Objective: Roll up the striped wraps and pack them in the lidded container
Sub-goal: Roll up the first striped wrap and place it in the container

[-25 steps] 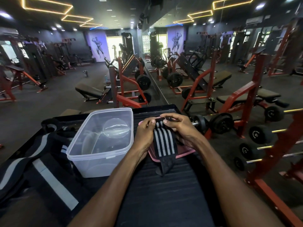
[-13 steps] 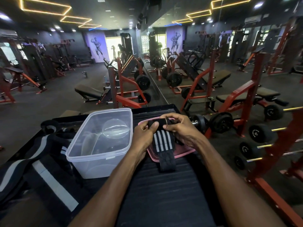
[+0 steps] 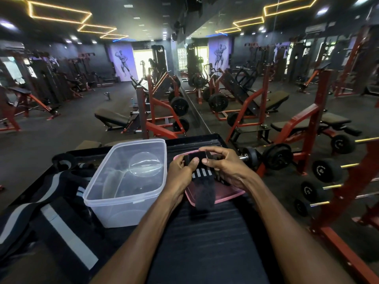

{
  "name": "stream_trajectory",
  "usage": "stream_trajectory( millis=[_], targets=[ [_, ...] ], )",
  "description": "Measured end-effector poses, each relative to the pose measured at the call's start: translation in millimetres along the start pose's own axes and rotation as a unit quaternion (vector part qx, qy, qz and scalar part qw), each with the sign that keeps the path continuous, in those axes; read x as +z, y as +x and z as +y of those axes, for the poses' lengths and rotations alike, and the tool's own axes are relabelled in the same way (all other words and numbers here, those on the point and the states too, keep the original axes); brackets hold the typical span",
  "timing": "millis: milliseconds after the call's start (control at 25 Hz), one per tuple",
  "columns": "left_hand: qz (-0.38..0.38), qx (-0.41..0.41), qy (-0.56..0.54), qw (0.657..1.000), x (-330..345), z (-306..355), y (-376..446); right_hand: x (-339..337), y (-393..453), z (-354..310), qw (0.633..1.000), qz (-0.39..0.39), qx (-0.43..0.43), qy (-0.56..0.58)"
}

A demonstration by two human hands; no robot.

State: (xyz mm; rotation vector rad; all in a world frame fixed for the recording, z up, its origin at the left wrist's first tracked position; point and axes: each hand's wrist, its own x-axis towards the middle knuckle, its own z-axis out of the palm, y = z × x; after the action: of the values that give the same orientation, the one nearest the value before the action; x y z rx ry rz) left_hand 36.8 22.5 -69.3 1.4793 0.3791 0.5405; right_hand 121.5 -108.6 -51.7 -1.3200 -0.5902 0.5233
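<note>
Both hands hold a black wrap with white stripes (image 3: 202, 174) above the pink lid (image 3: 229, 196). My left hand (image 3: 182, 171) pinches the rolled top end with thumb and fingers. My right hand (image 3: 221, 162) grips the roll from the other side. A short striped part and a black tail hang down from the roll onto the dark platform. The clear plastic container (image 3: 127, 181) stands open just left of my hands, with no wraps in it. More striped wraps (image 3: 41, 203) lie spread at the left.
The dark ribbed platform (image 3: 205, 242) carries everything. A rolled wrap (image 3: 63, 162) lies at its far left corner. Dumbbells on a red rack (image 3: 326, 171) stand close on the right. Red benches and weight machines fill the gym floor beyond.
The roll at the top of the wrap has grown thicker and the hanging tail has become shorter. Both hands stayed over the pink lid.
</note>
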Motion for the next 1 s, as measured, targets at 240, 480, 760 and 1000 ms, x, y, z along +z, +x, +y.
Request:
stream_trajectory(
  millis=[240, 480, 760, 1000],
  targets=[
    [-0.003, -0.002, -0.032, 0.999, 2.8, 4.3, -1.2, -2.0, 3.0, 3.8, 1.000, 0.002, 0.011, 0.000],
    [0.020, 0.014, -0.003, 1.000, 3.0, 1.2, 0.8, -1.1, 2.8, 0.4, 0.999, -0.001, 0.006, 0.048],
    [-0.006, 0.060, -0.005, 0.998, 2.8, 5.4, -3.3, 0.9, -1.2, -0.8, 0.998, -0.013, 0.040, 0.038],
    [0.009, -0.012, -0.041, 0.999, 5.2, 1.1, -1.2, -1.2, -0.5, -1.2, 1.000, 0.009, -0.004, 0.022]
  ],
)
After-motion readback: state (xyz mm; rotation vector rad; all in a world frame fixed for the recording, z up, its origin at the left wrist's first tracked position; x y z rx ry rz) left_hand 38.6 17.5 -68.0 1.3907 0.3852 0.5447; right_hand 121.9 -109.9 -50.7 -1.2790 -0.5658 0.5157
